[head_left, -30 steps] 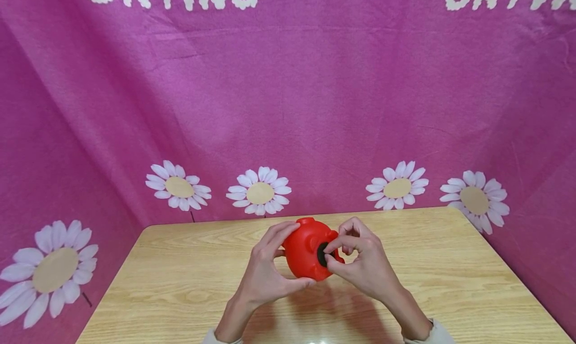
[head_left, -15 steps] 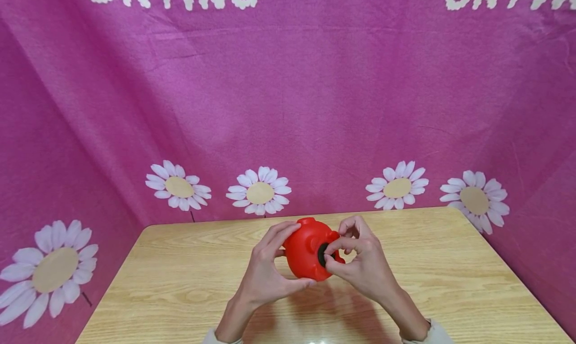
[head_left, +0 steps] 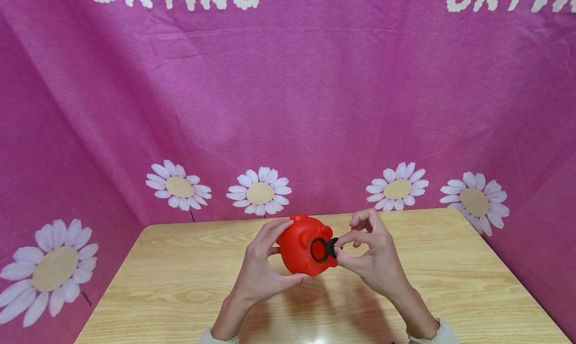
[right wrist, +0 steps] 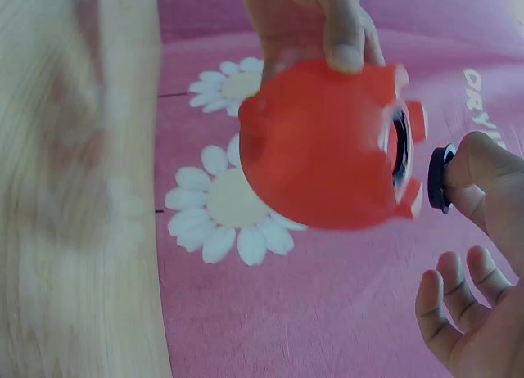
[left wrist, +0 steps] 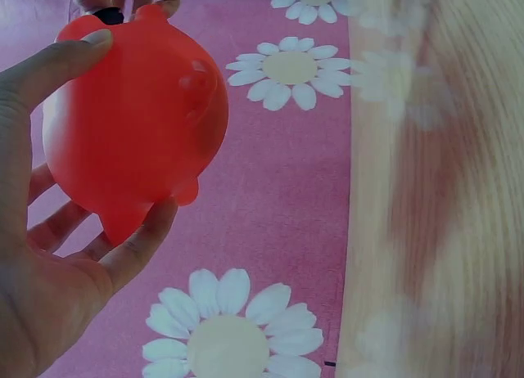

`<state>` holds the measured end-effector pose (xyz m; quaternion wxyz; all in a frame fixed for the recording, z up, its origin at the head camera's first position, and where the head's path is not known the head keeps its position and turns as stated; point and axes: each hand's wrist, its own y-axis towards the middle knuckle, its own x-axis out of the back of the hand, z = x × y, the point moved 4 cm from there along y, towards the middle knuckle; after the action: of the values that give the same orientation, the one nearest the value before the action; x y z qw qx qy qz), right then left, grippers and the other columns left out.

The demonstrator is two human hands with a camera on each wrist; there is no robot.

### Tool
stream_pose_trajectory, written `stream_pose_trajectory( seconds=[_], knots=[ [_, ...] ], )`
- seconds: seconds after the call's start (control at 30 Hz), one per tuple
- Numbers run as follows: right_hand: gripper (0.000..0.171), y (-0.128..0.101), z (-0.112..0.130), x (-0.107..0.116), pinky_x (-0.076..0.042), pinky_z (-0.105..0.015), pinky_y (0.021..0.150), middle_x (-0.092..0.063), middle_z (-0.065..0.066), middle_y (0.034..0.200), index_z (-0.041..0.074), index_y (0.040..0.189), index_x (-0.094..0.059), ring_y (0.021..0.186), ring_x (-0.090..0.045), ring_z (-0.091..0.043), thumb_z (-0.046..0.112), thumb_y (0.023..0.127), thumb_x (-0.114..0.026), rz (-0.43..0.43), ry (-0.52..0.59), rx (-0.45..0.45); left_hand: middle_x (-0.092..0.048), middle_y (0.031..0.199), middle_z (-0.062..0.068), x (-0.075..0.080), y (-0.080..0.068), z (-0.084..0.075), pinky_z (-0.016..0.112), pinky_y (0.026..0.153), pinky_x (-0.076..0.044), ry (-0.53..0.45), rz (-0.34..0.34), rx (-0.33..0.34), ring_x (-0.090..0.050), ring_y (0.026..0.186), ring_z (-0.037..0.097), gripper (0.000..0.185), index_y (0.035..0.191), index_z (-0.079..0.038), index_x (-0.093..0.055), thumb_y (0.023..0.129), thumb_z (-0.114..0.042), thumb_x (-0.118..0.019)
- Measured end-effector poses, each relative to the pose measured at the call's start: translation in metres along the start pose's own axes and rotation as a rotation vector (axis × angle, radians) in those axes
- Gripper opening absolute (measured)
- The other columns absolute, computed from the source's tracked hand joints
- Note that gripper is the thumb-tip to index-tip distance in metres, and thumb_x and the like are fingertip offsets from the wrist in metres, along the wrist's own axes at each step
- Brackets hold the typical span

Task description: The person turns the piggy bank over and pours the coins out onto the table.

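Red pig bank (head_left: 295, 247), near six o'clock in the head view, might slip if the left hand (head_left: 258, 271), fingers wrapped round it, loosens, and the black plug (head_left: 332, 248), at its three o'clock, might drop because the right hand (head_left: 380, 256) pinches it with just fingertips.

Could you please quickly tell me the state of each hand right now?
Left hand: holding the red pig.
Right hand: pinching the black plug, off the pig.
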<state>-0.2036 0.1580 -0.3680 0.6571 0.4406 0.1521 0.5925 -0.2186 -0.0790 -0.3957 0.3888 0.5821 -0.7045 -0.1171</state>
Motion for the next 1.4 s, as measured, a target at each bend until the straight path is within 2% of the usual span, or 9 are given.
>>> stream_pose_trajectory(
  seconds=[0.27,0.53,0.83,1.1,1.3,1.4],
  knots=[
    [0.035,0.004,-0.005,0.007,-0.049,-0.015,0.069,-0.055,0.001,0.108,0.022,0.076,-0.08,0.095,-0.055,-0.007,-0.012,0.067,-0.084,0.004,0.009,-0.061,-0.06,0.149,0.006,0.005,0.0,0.0,0.034,0.083,-0.068,-0.018,-0.01,0.001,-0.065,0.129,0.026,0.097,0.151,-0.017,-0.059,0.064,-0.013,-0.102],
    [0.018,0.002,-0.007,0.007,-0.05,-0.018,0.073,-0.057,0.001,0.11,0.014,0.076,-0.08,0.094,-0.056,-0.009,-0.003,0.073,-0.084,0.052,0.002,-0.109,-0.059,0.148,0.008,0.006,0.001,0.001,0.034,0.082,-0.069,-0.025,-0.021,-0.024,-0.064,0.129,0.026,0.097,0.152,-0.016,-0.059,0.065,-0.013,-0.101],
    [0.028,-0.005,-0.01,0.013,-0.051,-0.019,0.073,-0.057,0.002,0.111,0.018,0.076,-0.078,0.103,-0.056,-0.008,-0.009,0.068,-0.083,0.049,-0.001,-0.132,-0.059,0.149,0.006,0.004,0.002,0.002,0.035,0.085,-0.069,-0.037,-0.014,0.003,-0.063,0.13,0.024,0.095,0.151,-0.018,-0.059,0.066,-0.013,-0.1],
    [0.034,-0.013,-0.019,0.029,-0.051,-0.017,0.073,-0.057,0.003,0.111,0.02,0.077,-0.077,0.102,-0.056,-0.005,-0.013,0.069,-0.084,0.044,-0.036,-0.134,-0.059,0.149,0.006,0.006,0.002,0.004,0.036,0.084,-0.069,-0.038,-0.01,0.005,-0.063,0.131,0.024,0.094,0.151,-0.018,-0.059,0.067,-0.013,-0.1],
    [0.032,-0.023,-0.03,0.043,-0.049,-0.016,0.074,-0.057,0.004,0.111,0.017,0.077,-0.077,0.1,-0.055,-0.004,-0.014,0.07,-0.084,0.046,-0.066,-0.195,-0.059,0.15,0.007,0.008,0.001,0.004,0.032,0.083,-0.068,-0.03,-0.016,-0.014,-0.063,0.13,0.024,0.095,0.152,-0.018,-0.058,0.068,-0.014,-0.101],
    [0.034,-0.028,-0.034,0.048,-0.049,-0.016,0.075,-0.057,0.005,0.111,0.02,0.077,-0.077,0.1,-0.055,-0.004,-0.013,0.071,-0.085,0.05,-0.087,-0.213,-0.059,0.15,0.007,0.009,0.0,0.004,0.033,0.084,-0.068,-0.03,-0.019,-0.007,-0.063,0.131,0.026,0.094,0.152,-0.019,-0.058,0.068,-0.013,-0.1]
  ],
)
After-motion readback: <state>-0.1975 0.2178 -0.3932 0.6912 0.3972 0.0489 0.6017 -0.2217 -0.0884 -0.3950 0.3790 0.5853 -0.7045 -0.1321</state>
